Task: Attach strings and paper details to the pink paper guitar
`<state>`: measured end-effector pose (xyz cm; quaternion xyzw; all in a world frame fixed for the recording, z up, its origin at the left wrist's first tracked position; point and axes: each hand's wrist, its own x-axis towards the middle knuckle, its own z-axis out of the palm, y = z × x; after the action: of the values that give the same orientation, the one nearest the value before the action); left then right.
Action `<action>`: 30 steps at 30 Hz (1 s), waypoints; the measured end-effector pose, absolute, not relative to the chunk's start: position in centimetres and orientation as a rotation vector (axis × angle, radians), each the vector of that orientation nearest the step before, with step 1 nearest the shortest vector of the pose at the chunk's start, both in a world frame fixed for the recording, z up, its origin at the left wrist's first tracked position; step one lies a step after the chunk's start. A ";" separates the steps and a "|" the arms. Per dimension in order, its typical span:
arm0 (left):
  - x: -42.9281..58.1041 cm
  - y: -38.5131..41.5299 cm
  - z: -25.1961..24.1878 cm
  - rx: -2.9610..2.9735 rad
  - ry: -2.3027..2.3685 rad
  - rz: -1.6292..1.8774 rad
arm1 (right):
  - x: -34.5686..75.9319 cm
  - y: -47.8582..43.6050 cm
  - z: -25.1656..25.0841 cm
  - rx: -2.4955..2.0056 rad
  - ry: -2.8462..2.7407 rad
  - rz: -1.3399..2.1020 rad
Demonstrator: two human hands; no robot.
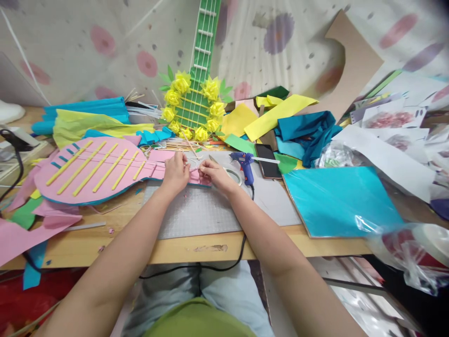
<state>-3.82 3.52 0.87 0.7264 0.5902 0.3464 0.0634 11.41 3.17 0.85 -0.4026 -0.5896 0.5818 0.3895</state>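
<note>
Seen from the head camera, with the clock centred on the picture, a person bends both bare hands to the slim neck of a pink lute-shaped paper instrument (pixel 87 168) on a wooden workbench (pixel 115 224). Its rounded body lies at 9 o'clock, crossed by yellow strips and a row of short teal ones, while the neck runs toward 3 o'clock over a grey cutting mat (pixel 196 215). The left hand (pixel 177 173) rests by the neck with fingers curled inward; whether they are clamped on anything cannot be told. The right hand (pixel 214 174), just to its 3 o'clock, has thumb and fingertips pinched together on a thin strand, near loops of white string (pixel 192 163) lying between the two hands. Just beyond the right hand at 3 o'clock are a roll of tape (pixel 235 176), a blue hot-glue gun (pixel 242 164) with a pale stick in its back, and a dark smartphone (pixel 268 161). A green stringed instrument (pixel 191 105), ringed with yellow paper flowers, stands at 11 o'clock before a flower-print curtain (pixel 147 28). Yellow paper (pixel 280 117) lies toward 2 o'clock, a glossy turquoise sheet (pixel 343 201) between 3 and 4, and rolled blue paper (pixel 87 110) between 9 and 10.
</note>
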 end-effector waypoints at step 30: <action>-3.5 2.0 2.4 2.484 1.573 0.992 | 12.8 3.5 1.9 -1.081 -1.205 1.679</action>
<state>-3.54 2.04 2.41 0.8004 0.5069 0.3195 0.0193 12.84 3.55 1.91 -0.4259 -0.4750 0.6619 0.3936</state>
